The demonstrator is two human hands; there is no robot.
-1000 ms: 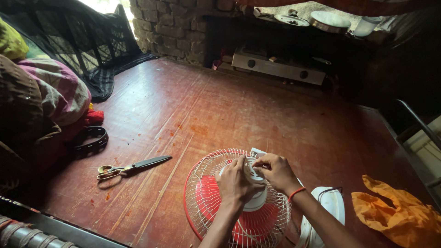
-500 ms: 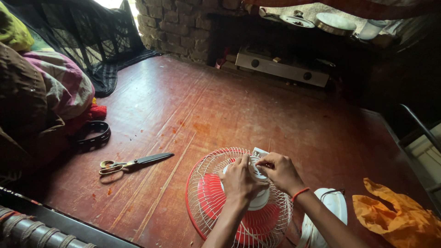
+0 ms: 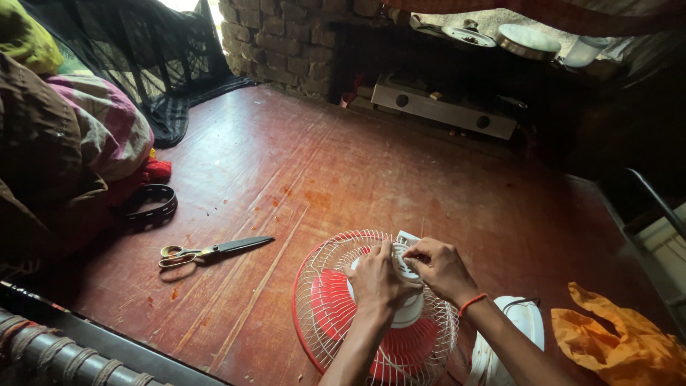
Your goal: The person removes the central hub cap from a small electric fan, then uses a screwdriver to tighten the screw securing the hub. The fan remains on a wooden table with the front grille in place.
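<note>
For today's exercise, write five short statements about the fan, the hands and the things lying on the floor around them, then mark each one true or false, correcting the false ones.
1. Both hands rest on the white hub of the fan. True: the left hand and right hand meet there.
2. The fan blades are blue. False: they are red, behind a wire grille.
3. The scissors lie on the floor to the left of the fan. True.
4. The right hand holds the scissors. False: the scissors lie apart from both hands.
5. An orange cloth lies to the left of the scissors. False: it lies at the right, beyond the fan.
</note>
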